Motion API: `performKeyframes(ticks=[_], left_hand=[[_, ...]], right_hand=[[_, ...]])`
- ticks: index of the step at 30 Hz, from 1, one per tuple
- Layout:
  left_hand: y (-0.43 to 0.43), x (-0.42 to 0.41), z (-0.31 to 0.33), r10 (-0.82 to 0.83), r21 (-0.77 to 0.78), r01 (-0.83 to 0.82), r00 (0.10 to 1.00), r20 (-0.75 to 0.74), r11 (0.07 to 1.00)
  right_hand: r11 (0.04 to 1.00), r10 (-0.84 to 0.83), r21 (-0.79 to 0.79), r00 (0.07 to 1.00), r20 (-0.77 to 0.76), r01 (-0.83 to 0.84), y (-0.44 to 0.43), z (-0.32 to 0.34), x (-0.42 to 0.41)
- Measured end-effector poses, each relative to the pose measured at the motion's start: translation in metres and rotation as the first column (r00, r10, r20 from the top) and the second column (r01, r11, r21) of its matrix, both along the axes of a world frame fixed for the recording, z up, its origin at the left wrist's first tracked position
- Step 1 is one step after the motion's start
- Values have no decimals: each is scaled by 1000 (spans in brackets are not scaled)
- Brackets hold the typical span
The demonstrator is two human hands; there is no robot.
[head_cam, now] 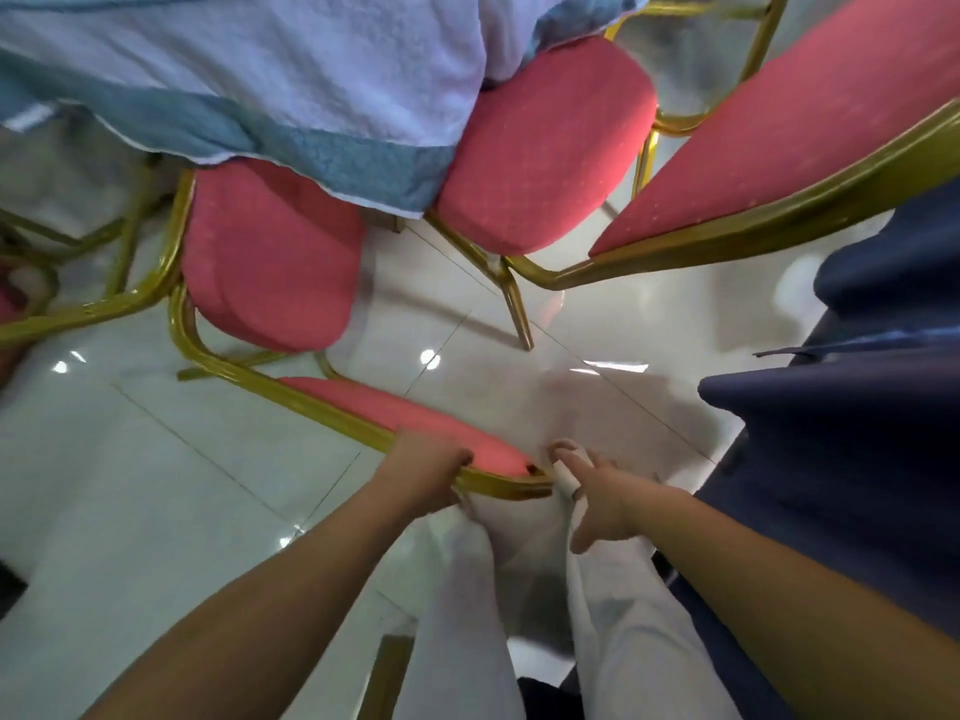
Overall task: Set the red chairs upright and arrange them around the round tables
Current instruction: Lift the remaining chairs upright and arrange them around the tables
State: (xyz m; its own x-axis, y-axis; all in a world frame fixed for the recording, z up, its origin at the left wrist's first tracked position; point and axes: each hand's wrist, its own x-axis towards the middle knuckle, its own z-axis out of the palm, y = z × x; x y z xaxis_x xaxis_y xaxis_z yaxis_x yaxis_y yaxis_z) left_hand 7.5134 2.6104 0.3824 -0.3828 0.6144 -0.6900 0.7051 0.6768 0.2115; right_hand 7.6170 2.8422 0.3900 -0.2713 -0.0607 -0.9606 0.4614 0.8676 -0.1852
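As the person bends in from six o'clock, the left hand [426, 475] curls round the gold top rail of the near chair [270, 252], fingers hooked over the red pad of its back. The right hand [605, 498] lies just beside the rail's right corner, fingers spread and fairly straight, clasping nothing. Whether its fingertips touch the frame I cannot tell. Something white wraps one of its fingers.

The near chair stands toward nine to ten o'clock of centre. Its seat is tucked partly beneath the hanging hem of a pale blue tablecloth [260, 70] that fills twelve o'clock. A second chair [545, 148] sits at one o'clock, its seat also under the hem and its tall back slanting toward three o'clock. Both red fabrics carry a pattern of small pale dots.

At nine o'clock the gold frame of a third chair [78, 309] crowds against the near one. A dark blue cloth [857, 433] hangs at three to four o'clock, close by the right arm. White trousers [467, 589] show between the arms, over a glossy white tiled floor [156, 485].
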Motion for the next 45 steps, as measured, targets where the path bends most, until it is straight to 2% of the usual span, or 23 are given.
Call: performKeyframes(ticks=[4,8,11,13,15,18,20,23,24,25,27,30,33,35,37,38,40,41,44,45], left_hand=[[-57,-18,103,134,178,-127,991,-26,976],[-111,-33,198,318,311,-311,948,30,898],[-155,-38,248,499,449,-461,866,38,765],[-185,-39,274,600,509,-557,794,94,657],[-212,-34,289,671,551,-615,730,128,564],[-248,-25,295,775,590,-662,625,92,463],[-276,-22,292,857,625,-703,505,104,339],[-325,-19,290,940,641,-767,240,241,31],[-342,-19,288,945,633,-773,173,276,-44],[-359,-17,285,949,622,-778,126,290,-87],[-387,-12,275,971,574,-812,38,236,-108],[-411,-7,252,971,522,-820,-166,174,-234],[-421,-7,230,948,494,-809,-252,195,-317],[-427,-11,224,937,425,-843,-233,261,-329],[-436,-18,223,950,383,-888,-155,269,-254],[-441,-22,224,959,365,-910,-102,265,-198],[-450,-27,229,950,315,-942,-15,313,-118],[-454,-28,230,938,284,-954,8,345,-97],[-465,-33,231,923,191,-981,112,369,43],[-472,-36,231,915,151,-986,118,387,63]], right_hand=[[986,138,-53,961,-240,-155,-25,64,3],[978,188,12,852,-488,-209,-51,126,11],[990,38,-77,746,-664,-118,-78,157,11],[991,-55,-125,700,-712,-50,-97,181,-3],[992,-9,-89,650,-760,-90,-116,203,-20],[989,71,-19,583,-810,-147,-150,244,-51],[979,154,60,518,-842,-194,-177,276,-75],[941,270,158,383,-883,-299,-227,318,-101],[922,301,180,343,-890,-342,-247,328,-107],[899,340,208,313,-887,-386,-267,337,-110],[844,417,249,290,-861,-475,-306,343,-114],[782,493,283,274,-825,-555,-350,343,-120],[761,536,313,279,-797,-568,-376,343,-138],[746,560,283,339,-756,-603,-381,341,-158],[711,591,185,433,-681,-679,-384,342,-182],[707,573,69,513,-639,-704,-388,342,-194],[725,460,-210,689,-560,-656,-403,341,-212],[738,382,-307,747,-545,-601,-414,339,-221],[761,135,-474,823,-552,-443,-458,320,-244],[762,80,-506,834,-546,-404,-477,312,-252]])
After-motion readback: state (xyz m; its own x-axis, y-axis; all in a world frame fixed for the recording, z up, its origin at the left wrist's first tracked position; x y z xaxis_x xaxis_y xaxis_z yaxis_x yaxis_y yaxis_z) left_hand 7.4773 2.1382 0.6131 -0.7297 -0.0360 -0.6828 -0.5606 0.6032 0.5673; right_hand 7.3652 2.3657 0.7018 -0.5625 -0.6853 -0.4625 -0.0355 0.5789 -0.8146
